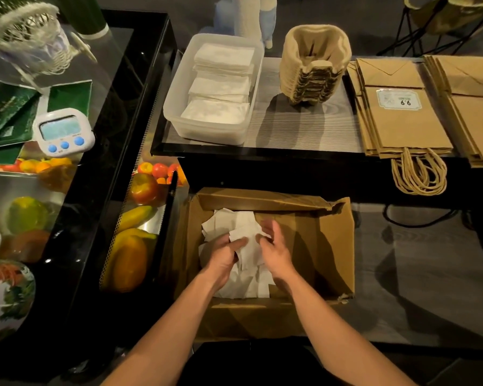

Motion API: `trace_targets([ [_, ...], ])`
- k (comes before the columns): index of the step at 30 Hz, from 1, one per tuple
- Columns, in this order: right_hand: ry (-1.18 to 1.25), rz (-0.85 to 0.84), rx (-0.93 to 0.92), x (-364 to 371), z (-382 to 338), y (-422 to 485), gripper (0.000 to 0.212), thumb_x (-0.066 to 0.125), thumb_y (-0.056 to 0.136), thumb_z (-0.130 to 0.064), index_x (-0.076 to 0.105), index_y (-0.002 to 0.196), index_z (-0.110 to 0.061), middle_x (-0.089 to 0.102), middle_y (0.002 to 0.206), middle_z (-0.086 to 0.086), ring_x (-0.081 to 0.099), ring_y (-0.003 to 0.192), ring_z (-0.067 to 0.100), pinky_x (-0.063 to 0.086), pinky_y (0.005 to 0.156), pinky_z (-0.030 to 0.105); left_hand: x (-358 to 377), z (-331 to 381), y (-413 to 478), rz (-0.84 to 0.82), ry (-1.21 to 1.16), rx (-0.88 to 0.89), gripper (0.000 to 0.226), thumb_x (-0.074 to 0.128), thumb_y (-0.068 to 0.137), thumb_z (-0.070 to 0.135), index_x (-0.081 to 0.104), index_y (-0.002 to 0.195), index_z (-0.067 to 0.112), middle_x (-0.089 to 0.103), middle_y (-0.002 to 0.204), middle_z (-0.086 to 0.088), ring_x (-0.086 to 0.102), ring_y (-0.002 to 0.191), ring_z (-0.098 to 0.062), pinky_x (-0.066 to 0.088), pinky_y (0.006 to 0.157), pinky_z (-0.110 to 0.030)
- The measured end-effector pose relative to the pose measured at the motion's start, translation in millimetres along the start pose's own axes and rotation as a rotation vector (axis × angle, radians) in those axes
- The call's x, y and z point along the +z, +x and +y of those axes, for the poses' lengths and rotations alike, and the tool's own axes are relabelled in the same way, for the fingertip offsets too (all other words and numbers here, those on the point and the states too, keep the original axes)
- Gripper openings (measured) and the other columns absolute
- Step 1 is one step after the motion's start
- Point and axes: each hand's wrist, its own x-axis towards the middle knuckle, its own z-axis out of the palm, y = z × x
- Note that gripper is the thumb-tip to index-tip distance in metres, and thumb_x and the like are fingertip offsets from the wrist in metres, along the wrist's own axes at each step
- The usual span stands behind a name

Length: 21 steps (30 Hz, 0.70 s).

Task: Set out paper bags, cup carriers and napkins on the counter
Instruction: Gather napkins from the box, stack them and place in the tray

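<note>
Both my hands are down in an open cardboard box (336, 240) on the floor, among loose white napkins (248, 254). My left hand (223, 256) grips a bunch of napkins with curled fingers. My right hand (276, 250) curls around the same bunch from the right side. On the counter above, a clear plastic tub (179, 107) holds stacked napkins (221, 87). Beside it stands a stack of brown pulp cup carriers (314, 65). Flat brown paper bags (402, 121) with twisted handles lie to the right, and a second bag pile (474, 107) lies at the far right.
A black display case (117, 112) with fruit (142, 188) inside stands on the left. A white digital timer (63, 132) and green packets (9, 115) lie on its glass top. Black cables (418, 221) trail on the grey floor right of the box.
</note>
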Motion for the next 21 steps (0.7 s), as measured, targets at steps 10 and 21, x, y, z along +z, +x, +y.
trace_targets([
  [10,0.02,-0.078,0.11,-15,3,5,0.045,0.067,0.095,-0.041,0.059,0.133,-0.018,0.054,0.137,0.005,0.057,0.113,0.016,0.048,0.077,0.02,-1,-3,1,0.06,-0.056,-0.009,0.044,0.076,0.087,0.033,0.068,0.126,0.014,0.074,0.118,-0.011,0.068,0.114,-0.032,0.049,0.108,-0.053],
  [21,0.346,-0.119,0.154,-8,-2,-8,0.022,0.064,0.099,-0.024,0.065,0.121,-0.022,0.067,0.122,0.01,0.065,0.098,0.019,0.051,0.057,0.019,10,-6,-16,-0.167,-0.374,-0.116,0.071,0.054,0.091,0.065,0.059,0.139,0.013,0.066,0.131,-0.022,0.063,0.12,-0.038,0.048,0.108,-0.054],
])
